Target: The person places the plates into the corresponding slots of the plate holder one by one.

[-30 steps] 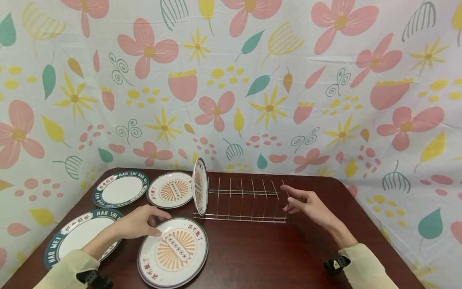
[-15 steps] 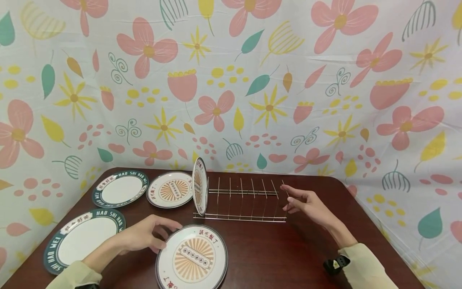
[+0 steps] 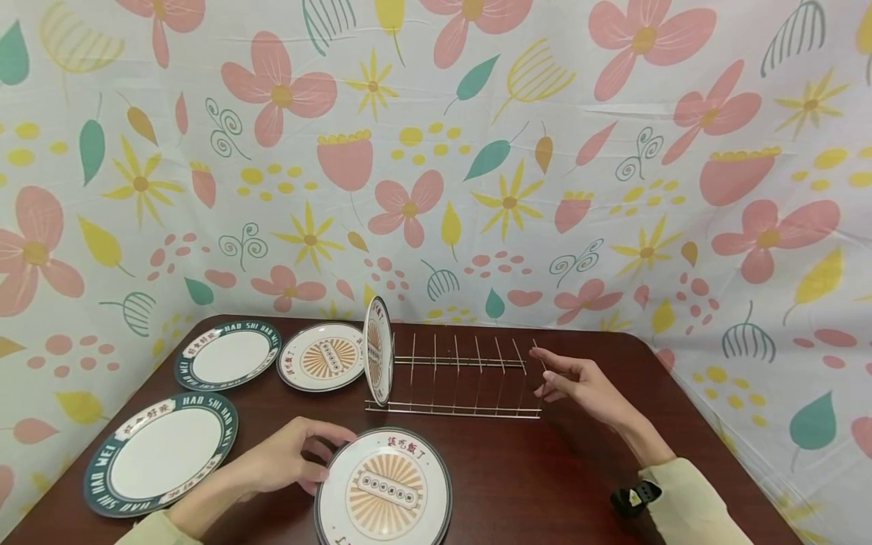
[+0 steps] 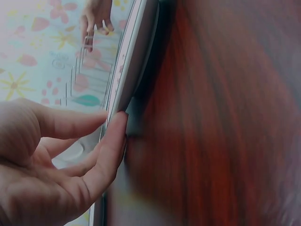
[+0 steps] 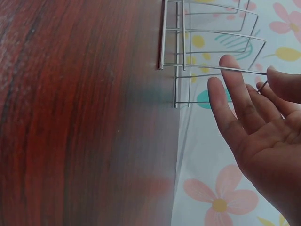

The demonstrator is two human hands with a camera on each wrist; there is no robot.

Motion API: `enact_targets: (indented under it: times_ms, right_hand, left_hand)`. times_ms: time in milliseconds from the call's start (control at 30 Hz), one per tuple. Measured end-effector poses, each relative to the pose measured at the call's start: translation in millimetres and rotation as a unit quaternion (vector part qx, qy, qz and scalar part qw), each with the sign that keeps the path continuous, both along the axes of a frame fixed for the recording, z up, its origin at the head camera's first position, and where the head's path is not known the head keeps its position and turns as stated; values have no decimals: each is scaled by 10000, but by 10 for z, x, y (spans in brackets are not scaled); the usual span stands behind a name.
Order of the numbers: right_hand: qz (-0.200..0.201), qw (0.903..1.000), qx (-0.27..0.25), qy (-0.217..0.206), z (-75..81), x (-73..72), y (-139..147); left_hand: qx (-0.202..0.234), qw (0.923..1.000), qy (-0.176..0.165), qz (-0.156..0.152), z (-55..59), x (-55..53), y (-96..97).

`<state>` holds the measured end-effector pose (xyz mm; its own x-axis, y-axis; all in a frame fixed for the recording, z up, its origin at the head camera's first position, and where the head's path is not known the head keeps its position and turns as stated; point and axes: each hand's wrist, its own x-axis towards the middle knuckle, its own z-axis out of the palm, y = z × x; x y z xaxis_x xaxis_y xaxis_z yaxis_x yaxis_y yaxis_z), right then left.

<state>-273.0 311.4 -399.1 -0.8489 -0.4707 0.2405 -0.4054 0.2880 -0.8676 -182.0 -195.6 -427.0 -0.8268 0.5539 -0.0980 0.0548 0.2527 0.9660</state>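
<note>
My left hand (image 3: 286,458) pinches the left rim of a white plate (image 3: 385,492) with an orange sunburst centre and red characters. Its thumb lies on the upper face and a finger lies under the edge, as the left wrist view shows; the plate (image 4: 126,66) is close over the wood there. With thumb and fingers, my right hand (image 3: 579,386) holds the end wire of a metal wire dish rack (image 3: 470,413). The right wrist view has the thumb on that wire of the rack (image 5: 214,68). Another sunburst plate (image 3: 378,352) stands upright in the rack's left end.
A third sunburst plate (image 3: 323,358) lies flat left of the rack. Two green-rimmed plates (image 3: 228,356) lie along the left side, the nearer one partly behind my left forearm. The dark wooden table (image 3: 531,484) ends at a flower-printed cloth (image 3: 436,151).
The left hand has moved right and towards me with the sunburst plate, away from the nearer green-rimmed plate. My right hand and the rack have stayed put.
</note>
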Motion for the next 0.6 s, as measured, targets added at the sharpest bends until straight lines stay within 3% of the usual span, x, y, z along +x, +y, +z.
enact_targets:
  times_ms: [300, 600]
  right_hand:
    - [-39, 10000, -31, -8, -7, 7, 1]
    - [-65, 10000, -14, -11, -18, -7, 11]
  left_hand:
    - [18, 9998, 134, 116, -39, 24, 146]
    - [-126, 9984, 174, 521, -33, 32, 271]
